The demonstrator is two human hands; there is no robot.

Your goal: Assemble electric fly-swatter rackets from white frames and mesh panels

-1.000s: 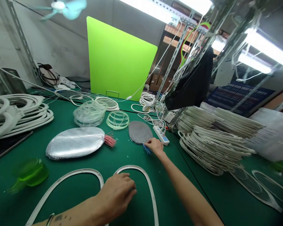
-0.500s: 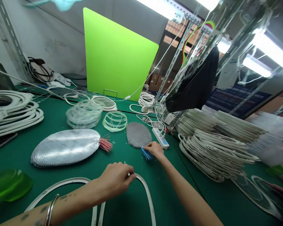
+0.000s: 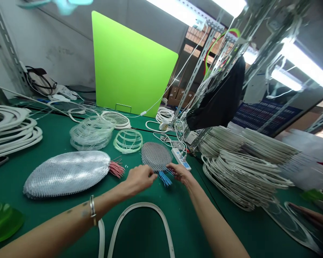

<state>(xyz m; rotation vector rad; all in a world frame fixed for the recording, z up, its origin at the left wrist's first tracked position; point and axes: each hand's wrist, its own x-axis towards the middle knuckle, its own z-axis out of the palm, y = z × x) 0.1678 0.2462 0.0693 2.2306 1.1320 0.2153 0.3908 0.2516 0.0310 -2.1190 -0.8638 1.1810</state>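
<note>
A grey woven mesh oval lies flat on the green work mat, with a bundle of blue wires at its lower end. My right hand is at that end, its fingers closed around the blue wires. My left hand is beside the oval's lower left edge, its fingertips bunched close to the mesh. Whether those fingers hold anything is hidden. Below both hands lies a white loop frame. To the left is a larger silver mesh oval with pink wires.
A wire cage and a pile of clear loops stand beyond the hands. A power strip lies right of the mesh, before large stacks of white frames. A co-worker's hand shows at the right.
My left hand has moved off the white loop, up to the grey mesh's lower edge. My right hand has stayed at the blue wires. The view has shifted slightly.
</note>
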